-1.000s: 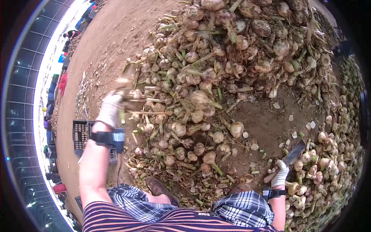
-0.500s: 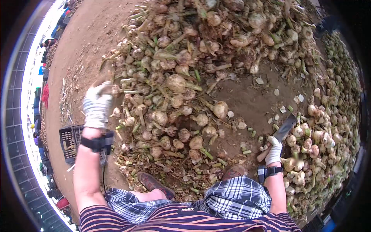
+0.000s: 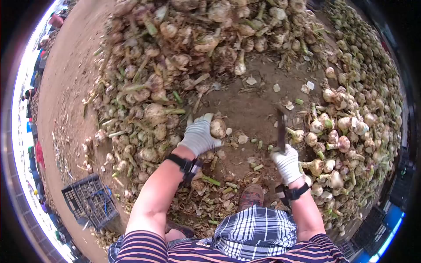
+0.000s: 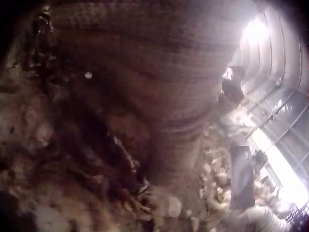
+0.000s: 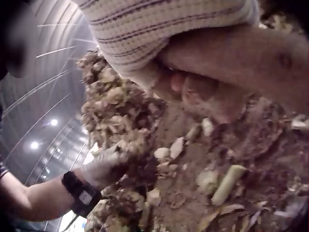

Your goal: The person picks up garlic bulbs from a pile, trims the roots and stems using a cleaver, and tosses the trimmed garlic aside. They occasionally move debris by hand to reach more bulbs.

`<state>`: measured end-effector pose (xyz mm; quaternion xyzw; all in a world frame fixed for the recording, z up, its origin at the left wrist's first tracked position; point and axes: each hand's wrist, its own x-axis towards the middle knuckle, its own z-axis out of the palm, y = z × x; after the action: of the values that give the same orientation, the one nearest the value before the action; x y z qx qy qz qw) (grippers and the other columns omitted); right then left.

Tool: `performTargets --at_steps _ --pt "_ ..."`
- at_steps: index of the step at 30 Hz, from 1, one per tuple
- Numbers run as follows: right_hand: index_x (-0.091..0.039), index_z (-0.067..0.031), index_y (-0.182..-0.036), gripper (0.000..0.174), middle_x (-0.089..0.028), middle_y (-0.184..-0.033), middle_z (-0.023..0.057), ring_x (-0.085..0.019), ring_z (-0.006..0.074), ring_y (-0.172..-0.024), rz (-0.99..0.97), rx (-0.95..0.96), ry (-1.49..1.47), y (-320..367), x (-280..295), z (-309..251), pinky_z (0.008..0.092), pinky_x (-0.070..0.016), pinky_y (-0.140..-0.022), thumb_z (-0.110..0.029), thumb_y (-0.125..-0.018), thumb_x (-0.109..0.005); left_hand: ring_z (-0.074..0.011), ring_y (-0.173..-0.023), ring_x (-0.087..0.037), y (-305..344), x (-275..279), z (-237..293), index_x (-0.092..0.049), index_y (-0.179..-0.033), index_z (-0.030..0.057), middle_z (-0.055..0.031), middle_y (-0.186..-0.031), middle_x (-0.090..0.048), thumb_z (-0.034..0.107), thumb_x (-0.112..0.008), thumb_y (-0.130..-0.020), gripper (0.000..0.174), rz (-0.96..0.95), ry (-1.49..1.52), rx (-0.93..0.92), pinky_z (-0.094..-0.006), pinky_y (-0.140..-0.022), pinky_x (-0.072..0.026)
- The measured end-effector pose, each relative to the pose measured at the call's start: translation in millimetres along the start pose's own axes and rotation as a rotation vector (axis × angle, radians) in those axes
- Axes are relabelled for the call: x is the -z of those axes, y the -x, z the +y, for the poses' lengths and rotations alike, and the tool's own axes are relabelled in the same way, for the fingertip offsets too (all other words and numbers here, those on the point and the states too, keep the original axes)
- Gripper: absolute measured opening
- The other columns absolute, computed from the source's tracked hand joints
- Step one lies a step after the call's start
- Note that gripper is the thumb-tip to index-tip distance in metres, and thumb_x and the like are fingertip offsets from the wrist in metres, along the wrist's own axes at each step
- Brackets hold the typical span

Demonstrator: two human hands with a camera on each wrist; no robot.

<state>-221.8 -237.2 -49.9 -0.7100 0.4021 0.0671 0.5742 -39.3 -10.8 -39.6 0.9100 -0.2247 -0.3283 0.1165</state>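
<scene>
In the head view, my left hand, in a white knit glove, grips a garlic bulb between thumb and fingers at the edge of the garlic heap. My right hand, also gloved, holds a broad-bladed knife by its handle, the blade pointing away from my body. The right wrist view shows bare fingertips curled under the brown handle. Past the dark, blurred left glove, the left wrist view catches the flat blade; the bulb is not distinct there.
Another pile of garlic lies to the right. Cut stem pieces and loose skins litter the dirt floor between the piles. A black plastic crate stands at left, and my shoe is close below.
My left hand has swung from the far left to the middle and now grips a garlic bulb. The knife has come left from the right pile, its blade turned more upright. The view has turned right.
</scene>
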Motion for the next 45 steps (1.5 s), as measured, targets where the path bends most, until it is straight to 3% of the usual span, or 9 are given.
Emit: performTargets --at_steps 5,8,18,20,23,31,35,41,45 --pt "-0.060 -0.0082 -0.075 0.006 -0.059 -0.066 0.0169 -0.059 0.0346 -0.063 -0.132 0.569 0.589 37 -7 -53 0.0392 -0.0473 -0.056 -0.014 -0.073 -0.060 -0.0263 -0.108 -0.056 49 2 32 -0.037 -0.132 0.0072 -0.0158 -0.117 -0.058 0.031 -0.077 -0.070 0.078 -0.175 1.101 -0.178 -0.0353 -0.099 -0.0426" --pt "-0.059 -0.0086 -0.072 0.006 -0.059 -0.066 0.0159 -0.061 0.0340 -0.063 -0.207 0.597 0.743 41 -10 -73 0.0409 -0.0476 -0.055 -0.014 -0.071 -0.059 -0.0190 -0.104 -0.058 55 -16 29 -0.035 -0.130 0.0047 -0.0120 -0.119 -0.056 0.019 -0.078 -0.073 0.073 -0.226 1.743 -0.271 -0.0317 -0.092 -0.0487" --pt "-0.058 -0.0082 -0.072 0.013 -0.057 -0.065 0.0136 -0.059 0.0343 -0.064 -0.248 0.707 0.752 49 -27 -80 0.0408 -0.0477 -0.057 -0.017 -0.064 -0.063 -0.0164 -0.077 -0.064 64 -45 40 -0.048 -0.109 0.0040 -0.0058 -0.087 -0.065 0.029 -0.082 -0.066 0.061 0.122 0.978 -0.243 -0.0300 -0.067 -0.0517" --pt "-0.059 -0.0079 -0.072 0.012 -0.058 -0.065 0.0142 -0.060 0.0345 -0.065 -0.236 0.685 0.743 41 -25 -63 0.0406 -0.0485 -0.058 -0.017 -0.066 -0.063 -0.0192 -0.076 -0.064 73 -19 49 -0.051 -0.110 0.0041 -0.0085 -0.086 -0.065 0.037 -0.084 -0.061 0.068 0.556 -0.011 -0.627 -0.0298 -0.068 -0.0509" --pt "-0.063 -0.0064 -0.077 0.011 -0.065 -0.073 0.0172 -0.064 0.0347 -0.070 -0.263 0.184 0.986 13 -5 -45 0.0410 -0.0515 -0.064 -0.016 -0.074 -0.059 -0.0233 -0.077 -0.064 114 14 68 -0.053 -0.112 0.0046 -0.0092 -0.084 -0.064 0.043 -0.085 -0.057 0.075 0.540 0.701 -0.591 -0.0316 -0.072 -0.0504" --pt "-0.063 -0.0117 -0.076 0.009 -0.060 -0.065 0.0144 -0.060 0.0328 -0.065 -0.033 0.345 0.421 19 -1 -16 0.0390 -0.0481 -0.059 -0.018 -0.070 -0.061 -0.0238 -0.101 -0.051 72 22 15 -0.046 -0.120 0.0026 -0.0116 -0.111 -0.048 0.040 -0.091 -0.051 0.091 0.634 0.344 -0.277 -0.0361 -0.090 -0.0452" --pt "-0.058 -0.0093 -0.071 0.009 -0.058 -0.063 0.0152 -0.060 0.0343 -0.061 -0.132 0.426 0.591 45 -10 -54 0.0398 -0.0472 -0.055 -0.018 -0.072 -0.060 -0.0231 -0.107 -0.053 79 8 22 -0.035 -0.127 0.0016 -0.0136 -0.111 -0.055 0.033 -0.091 -0.054 0.097 0.327 1.008 -0.159 -0.0342 -0.094 -0.0454" --pt "-0.057 -0.0097 -0.071 0.010 -0.058 -0.064 0.0138 -0.060 0.0341 -0.061 -0.222 0.686 0.732 47 -16 -88 0.0414 -0.0472 -0.054 -0.018 -0.069 -0.062 -0.0186 -0.108 -0.054 74 -16 21 -0.036 -0.129 0.0131 -0.0011 -0.117 -0.058 0.042 -0.062 -0.085 0.059 -0.003 0.699 -0.330 -0.0445 -0.107 -0.0305" --pt "-0.058 -0.0096 -0.074 0.014 -0.060 -0.066 0.0134 -0.061 0.0324 -0.064 -0.320 0.755 0.762 53 -19 -94 0.0410 -0.0485 -0.056 -0.020 -0.067 -0.064 -0.0225 -0.095 -0.061 85 -15 40 -0.056 -0.105 0.0075 -0.0108 -0.104 -0.062 0.060 -0.039 -0.089 0.057 0.085 1.341 -0.138 -0.0359 -0.087 -0.0497"
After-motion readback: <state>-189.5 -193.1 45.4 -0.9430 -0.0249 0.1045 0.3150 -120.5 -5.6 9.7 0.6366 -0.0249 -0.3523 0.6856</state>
